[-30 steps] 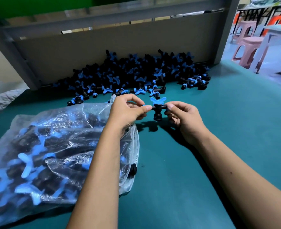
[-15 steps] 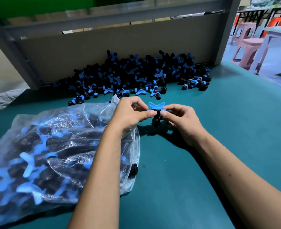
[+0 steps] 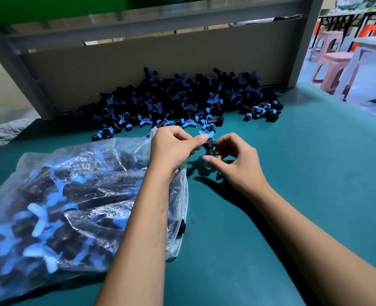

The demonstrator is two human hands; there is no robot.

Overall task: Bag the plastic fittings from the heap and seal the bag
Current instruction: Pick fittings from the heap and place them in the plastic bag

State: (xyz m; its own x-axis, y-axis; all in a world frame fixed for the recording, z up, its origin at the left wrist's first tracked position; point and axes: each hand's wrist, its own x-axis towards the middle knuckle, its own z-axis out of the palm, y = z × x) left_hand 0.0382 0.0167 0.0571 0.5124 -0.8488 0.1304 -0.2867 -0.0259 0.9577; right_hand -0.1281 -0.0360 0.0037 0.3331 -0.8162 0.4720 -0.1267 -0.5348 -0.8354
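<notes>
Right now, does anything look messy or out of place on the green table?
Only a little: one black-and-blue plastic fitting lies apart from the big heap, near the clear plastic bag, whose mouth is open. Nothing looks broken.

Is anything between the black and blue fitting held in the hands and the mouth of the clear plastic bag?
No separate object shows. The black and blue plastic fitting is pinched by the left hand, beside the right hand, just right of the clear plastic bag. The left hand and forearm cover the bag's opening, so I cannot tell how open it is.
</notes>
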